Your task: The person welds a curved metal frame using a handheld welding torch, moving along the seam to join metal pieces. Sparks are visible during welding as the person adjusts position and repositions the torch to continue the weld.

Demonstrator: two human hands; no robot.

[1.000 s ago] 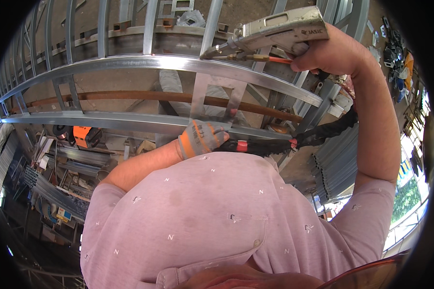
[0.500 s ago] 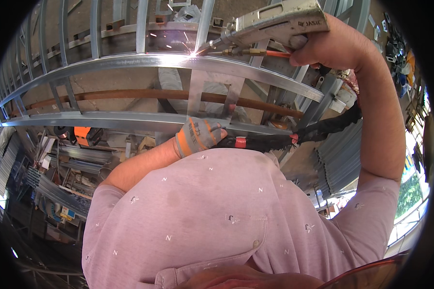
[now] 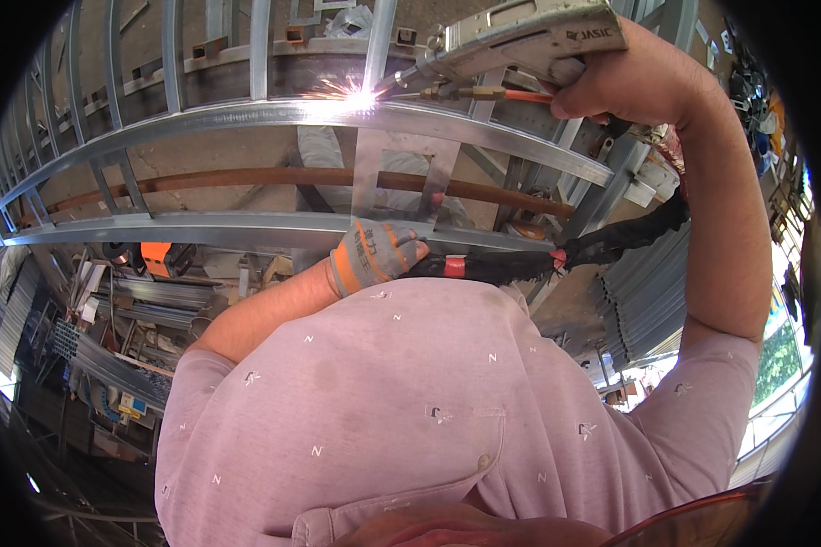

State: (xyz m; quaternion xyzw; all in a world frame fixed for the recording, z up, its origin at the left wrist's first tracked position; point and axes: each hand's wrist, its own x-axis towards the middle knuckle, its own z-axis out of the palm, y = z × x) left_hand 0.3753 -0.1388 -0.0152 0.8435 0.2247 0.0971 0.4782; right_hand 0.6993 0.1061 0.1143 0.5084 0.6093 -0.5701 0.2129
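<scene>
My bare right hand (image 3: 643, 87) is closed round the grip of a pale metal handheld welding gun (image 3: 529, 41), whose tip points down and left. A white-violet glare with orange sparks (image 3: 358, 96) burns at the tip, where an upright bar (image 3: 380, 46) meets a curved shiny metal rail (image 3: 483, 130); the joint itself is lost in the light. Lower down, my left hand (image 3: 374, 255), in a grey and orange glove, rests by the nearer rail (image 3: 274, 230). Its fingers are curled round a black-sleeved cable (image 3: 511, 267) with red tape bands.
Several upright bars (image 3: 171, 64) run along the left of the frame. Behind the rails lies a rusty curved bar (image 3: 246, 179). An orange and black machine (image 3: 158, 258) and stacked metal lengths (image 3: 173, 292) stand at lower left. Corrugated sheets (image 3: 643, 301) lie at right.
Sparks at the gun's tip have changed from scattered streaks to a dense orange fan with a wider glare. The frame sits slightly farther left in view. My left hand keeps its hold.
</scene>
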